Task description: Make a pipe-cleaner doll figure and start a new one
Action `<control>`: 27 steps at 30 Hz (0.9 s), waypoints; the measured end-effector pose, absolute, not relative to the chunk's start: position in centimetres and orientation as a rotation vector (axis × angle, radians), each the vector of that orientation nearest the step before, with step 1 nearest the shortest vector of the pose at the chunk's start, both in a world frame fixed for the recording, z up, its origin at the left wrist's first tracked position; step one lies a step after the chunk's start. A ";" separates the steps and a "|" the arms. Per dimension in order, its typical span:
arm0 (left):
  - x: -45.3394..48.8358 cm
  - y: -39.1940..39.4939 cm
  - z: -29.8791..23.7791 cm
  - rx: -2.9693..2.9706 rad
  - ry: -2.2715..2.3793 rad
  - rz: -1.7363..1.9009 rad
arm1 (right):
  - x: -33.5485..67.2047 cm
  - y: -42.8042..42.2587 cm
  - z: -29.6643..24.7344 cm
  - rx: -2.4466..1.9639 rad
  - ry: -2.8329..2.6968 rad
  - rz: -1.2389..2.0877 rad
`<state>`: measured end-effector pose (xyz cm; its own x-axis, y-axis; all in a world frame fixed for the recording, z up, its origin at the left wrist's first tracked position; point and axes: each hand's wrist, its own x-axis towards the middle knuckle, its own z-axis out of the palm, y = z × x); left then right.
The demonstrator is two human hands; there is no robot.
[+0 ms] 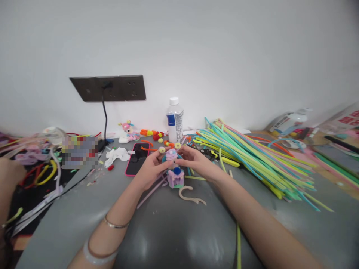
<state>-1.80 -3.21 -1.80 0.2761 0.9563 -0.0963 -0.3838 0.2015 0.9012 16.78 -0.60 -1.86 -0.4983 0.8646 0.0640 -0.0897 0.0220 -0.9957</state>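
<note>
Showing a lilac pipe-cleaner figure (175,176) at frame centre, long axis approx. vertical, blue bead at front; whether its base touches the grey table (174,235) can't be told. Left hand (151,168) and right hand (198,162) meet over its top from either side, fingertips pinched shut on the upper coil, so the body sits just below both grips, equally near each. A lilac stem (151,192) trails toward lower left. Beige hook (190,196) just below; phone (137,158) left; water bottle (175,119) behind; pipe-cleaner bundle (252,157) right.
</note>
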 end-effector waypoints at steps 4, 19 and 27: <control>-1.8 -3.2 -1.9 0.910 0.785 1.087 | 16.7 -0.7 -1.8 -0.847 -1.545 1.565; -1.9 -3.3 -2.1 0.868 0.815 1.117 | 16.6 -0.9 -1.7 -0.819 -1.528 1.560; -1.9 -3.4 -2.1 0.884 0.806 1.106 | 16.6 -1.0 -1.6 -0.806 -1.528 1.570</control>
<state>-1.90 -3.38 -2.09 0.2534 0.9618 -0.1041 -0.3934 0.2007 0.8972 16.61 -1.02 -1.65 -0.4900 0.8680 0.0801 -0.1036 0.0333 -0.9941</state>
